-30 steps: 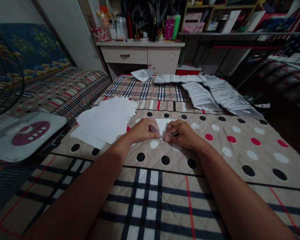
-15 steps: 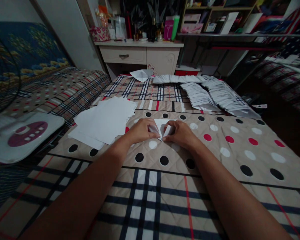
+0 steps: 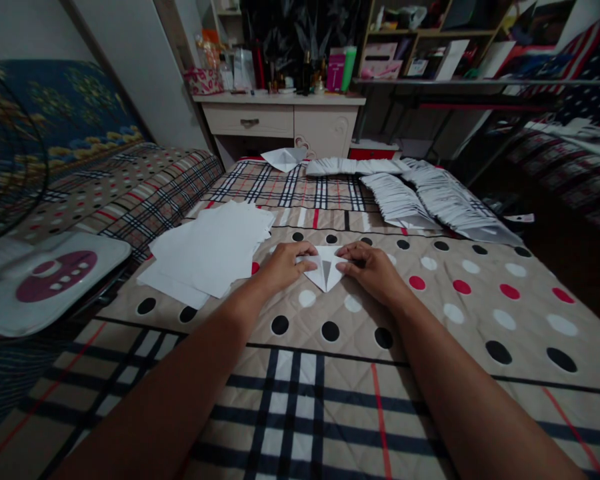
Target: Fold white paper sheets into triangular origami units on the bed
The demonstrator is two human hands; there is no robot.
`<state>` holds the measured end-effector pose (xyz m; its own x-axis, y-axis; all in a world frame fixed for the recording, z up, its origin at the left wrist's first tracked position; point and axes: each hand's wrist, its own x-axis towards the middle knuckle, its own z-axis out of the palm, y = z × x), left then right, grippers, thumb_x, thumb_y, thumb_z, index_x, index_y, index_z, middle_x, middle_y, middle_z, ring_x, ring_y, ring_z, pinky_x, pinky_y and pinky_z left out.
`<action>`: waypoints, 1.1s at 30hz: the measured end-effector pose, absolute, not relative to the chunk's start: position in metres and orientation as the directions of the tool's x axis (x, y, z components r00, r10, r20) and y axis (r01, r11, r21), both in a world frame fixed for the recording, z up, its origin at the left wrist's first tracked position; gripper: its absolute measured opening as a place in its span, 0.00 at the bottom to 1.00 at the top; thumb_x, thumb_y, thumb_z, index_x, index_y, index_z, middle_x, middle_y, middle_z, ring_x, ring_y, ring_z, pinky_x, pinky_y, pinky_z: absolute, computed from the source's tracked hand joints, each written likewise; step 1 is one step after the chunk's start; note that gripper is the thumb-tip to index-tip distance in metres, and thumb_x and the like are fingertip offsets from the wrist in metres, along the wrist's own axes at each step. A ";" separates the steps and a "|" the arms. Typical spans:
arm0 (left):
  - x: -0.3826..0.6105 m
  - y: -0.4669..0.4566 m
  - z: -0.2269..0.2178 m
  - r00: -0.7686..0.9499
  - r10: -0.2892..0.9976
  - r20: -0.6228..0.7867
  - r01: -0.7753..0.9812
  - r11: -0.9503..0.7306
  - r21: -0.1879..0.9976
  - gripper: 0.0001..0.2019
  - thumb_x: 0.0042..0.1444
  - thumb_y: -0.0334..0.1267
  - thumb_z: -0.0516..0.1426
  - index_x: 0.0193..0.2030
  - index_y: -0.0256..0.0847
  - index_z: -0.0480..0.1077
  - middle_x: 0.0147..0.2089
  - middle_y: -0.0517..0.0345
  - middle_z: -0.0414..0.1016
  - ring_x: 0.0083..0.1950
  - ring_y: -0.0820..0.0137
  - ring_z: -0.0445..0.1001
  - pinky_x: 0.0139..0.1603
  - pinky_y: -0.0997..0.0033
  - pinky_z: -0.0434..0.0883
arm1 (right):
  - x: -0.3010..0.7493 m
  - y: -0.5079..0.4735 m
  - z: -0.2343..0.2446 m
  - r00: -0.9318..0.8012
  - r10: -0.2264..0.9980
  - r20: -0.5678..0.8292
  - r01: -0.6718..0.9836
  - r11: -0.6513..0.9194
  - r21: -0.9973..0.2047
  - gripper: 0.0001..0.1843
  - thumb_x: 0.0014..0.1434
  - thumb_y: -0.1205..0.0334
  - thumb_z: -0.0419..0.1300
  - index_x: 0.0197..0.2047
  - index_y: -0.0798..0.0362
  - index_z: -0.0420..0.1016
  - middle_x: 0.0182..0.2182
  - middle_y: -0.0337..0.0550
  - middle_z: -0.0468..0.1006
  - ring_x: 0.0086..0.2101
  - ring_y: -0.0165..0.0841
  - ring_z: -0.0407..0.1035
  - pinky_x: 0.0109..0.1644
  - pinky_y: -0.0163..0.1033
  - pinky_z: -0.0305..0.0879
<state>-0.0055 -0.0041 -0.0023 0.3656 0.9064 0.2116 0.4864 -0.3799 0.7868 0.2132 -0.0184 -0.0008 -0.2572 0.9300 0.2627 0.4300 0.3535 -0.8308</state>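
A small piece of folded white paper [image 3: 326, 277] lies on the patterned quilt in front of me, its point toward me and two flaps meeting near the middle. My left hand [image 3: 290, 265] pinches its left edge between thumb and fingers. On the opposite edge, my right hand [image 3: 369, 267] is closed in the same way. Left of my hands is a loose pile of white paper sheets [image 3: 210, 247]. Farther back on the right lie rows of folded paper pieces [image 3: 400, 200], packed tightly together.
Beneath everything spreads a checked and dotted quilt [image 3: 300, 400]. One larger folded paper [image 3: 284, 159] rests at its far edge. To the left stands a white fan base with a purple panel [image 3: 55, 275]. A white dresser [image 3: 270, 120] holding bottles is behind the bed.
Both hands have moved apart, from the paper's near point out to its side edges. The flaps, raised between the fingers before, now lie lower and more of the paper shows.
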 end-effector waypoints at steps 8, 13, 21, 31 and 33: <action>-0.001 -0.004 -0.004 0.309 0.918 0.249 0.509 -0.381 0.772 0.03 0.50 0.32 0.63 0.32 0.39 0.74 0.35 0.60 0.77 0.38 0.71 0.73 0.41 0.70 0.68 | 0.194 -0.019 -0.009 -0.070 0.953 0.296 0.534 0.286 -0.795 0.05 0.48 0.63 0.68 0.28 0.53 0.77 0.33 0.44 0.75 0.34 0.35 0.69 0.40 0.41 0.64; 0.000 -0.003 -0.006 0.276 0.923 0.268 0.519 -0.378 0.767 0.04 0.49 0.31 0.63 0.33 0.39 0.73 0.31 0.62 0.75 0.34 0.73 0.71 0.37 0.73 0.66 | 0.189 -0.022 -0.008 -0.023 0.950 0.312 0.626 0.257 -0.736 0.03 0.50 0.63 0.68 0.29 0.53 0.79 0.32 0.44 0.75 0.32 0.34 0.69 0.37 0.39 0.62; 0.004 -0.004 -0.005 0.210 0.942 0.260 0.502 -0.332 0.798 0.07 0.46 0.29 0.64 0.31 0.38 0.70 0.29 0.64 0.72 0.32 0.75 0.69 0.35 0.75 0.65 | 0.185 -0.022 -0.005 0.027 0.968 0.250 0.690 0.163 -0.705 0.03 0.49 0.61 0.68 0.30 0.50 0.81 0.30 0.40 0.81 0.31 0.34 0.73 0.35 0.37 0.61; 0.005 -0.004 -0.007 0.212 0.936 0.282 0.525 -0.353 0.774 0.05 0.47 0.29 0.64 0.30 0.38 0.71 0.29 0.64 0.73 0.32 0.75 0.70 0.35 0.74 0.65 | 0.184 -0.022 -0.002 0.061 0.970 0.236 0.710 0.124 -0.693 0.06 0.47 0.59 0.68 0.30 0.49 0.79 0.28 0.37 0.81 0.28 0.33 0.73 0.33 0.36 0.60; 0.006 -0.004 -0.006 0.236 0.928 0.288 0.505 -0.370 0.779 0.04 0.48 0.28 0.63 0.30 0.37 0.72 0.29 0.63 0.74 0.32 0.75 0.70 0.36 0.74 0.66 | 0.184 -0.022 -0.001 0.053 0.970 0.236 0.715 0.128 -0.688 0.06 0.47 0.60 0.68 0.30 0.49 0.79 0.28 0.37 0.81 0.28 0.32 0.73 0.32 0.36 0.59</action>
